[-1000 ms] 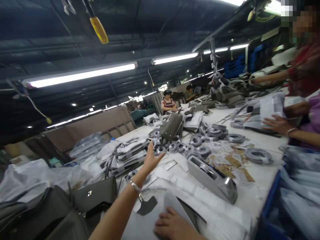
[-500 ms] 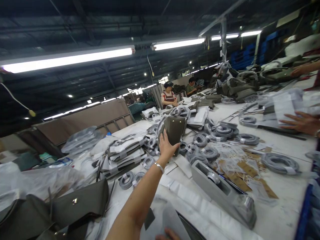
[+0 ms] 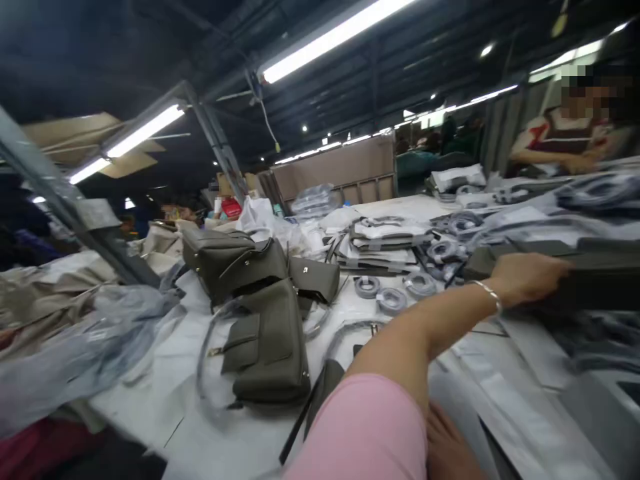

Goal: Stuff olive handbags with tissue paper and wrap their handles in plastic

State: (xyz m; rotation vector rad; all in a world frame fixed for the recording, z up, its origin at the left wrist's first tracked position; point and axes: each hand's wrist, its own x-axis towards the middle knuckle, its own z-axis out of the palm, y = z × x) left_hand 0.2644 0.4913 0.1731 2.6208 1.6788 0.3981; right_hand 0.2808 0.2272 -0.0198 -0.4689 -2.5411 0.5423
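The left hand point(image 3: 530, 277), spread against the olive bag point(image 3: 603, 270) half a second ago, is now curled over it, with the bag showing on both sides of the blurred fist. The view has swung left: a pink sleeve point(image 3: 370, 427) appears on that hand's arm, and a slanting grey post point(image 3: 45, 177) well to the left of both hands.

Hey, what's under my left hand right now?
Under your left hand is a dark olive bag, partly visible around it. Your hand covers part of the bag; whatever lies beneath the bag is hidden.
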